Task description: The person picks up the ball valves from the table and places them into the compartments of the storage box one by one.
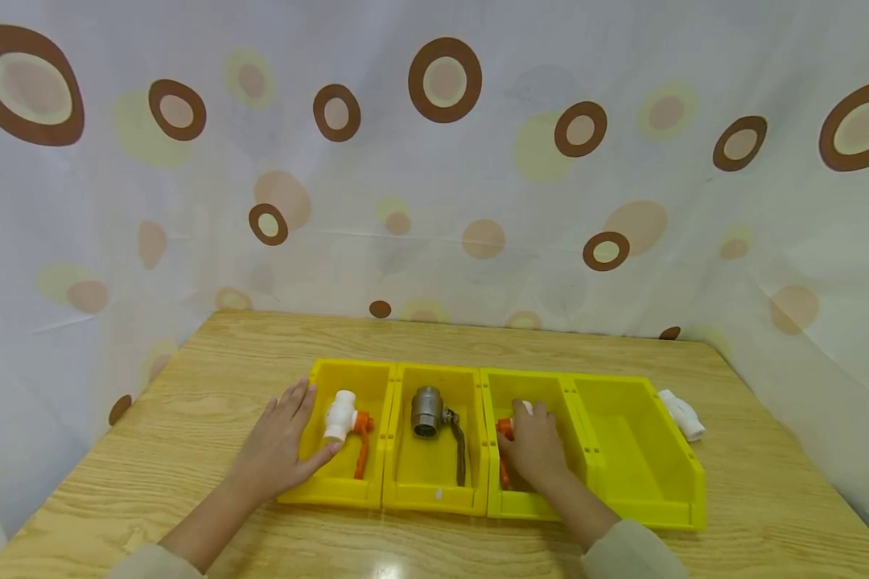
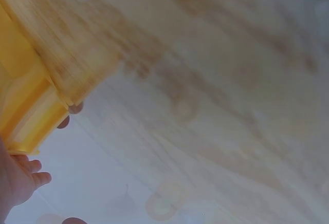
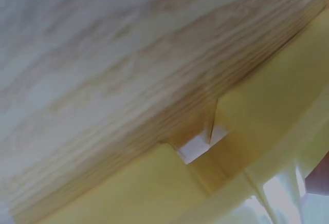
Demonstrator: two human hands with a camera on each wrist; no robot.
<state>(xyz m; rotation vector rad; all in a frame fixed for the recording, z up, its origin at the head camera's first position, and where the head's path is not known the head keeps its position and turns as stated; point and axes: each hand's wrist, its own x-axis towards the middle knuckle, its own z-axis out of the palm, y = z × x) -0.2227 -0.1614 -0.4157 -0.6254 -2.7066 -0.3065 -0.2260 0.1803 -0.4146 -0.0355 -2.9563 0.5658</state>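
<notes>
My left hand [image 1: 278,442] rests along the left wall of the leftmost yellow bin [image 1: 333,492], fingers extended and thumb over the front part. Inside that bin lies a white plastic ball valve [image 1: 340,416] with an orange lever. A metal ball valve [image 1: 427,412] with a dark lever lies in the second bin [image 1: 434,500]. Reaching into the third bin [image 1: 525,505], my right hand [image 1: 538,446] holds another white ball valve [image 1: 527,406] with an orange handle, partly hidden by the fingers. In the left wrist view the left hand [image 2: 18,180] touches the yellow bin's edge.
A fourth yellow bin [image 1: 630,450] joins the row at the right. Outside its right wall a white plastic fitting [image 1: 682,415] lies on the wooden table [image 1: 261,346]. A patterned curtain [image 1: 434,201] hangs behind and at both sides.
</notes>
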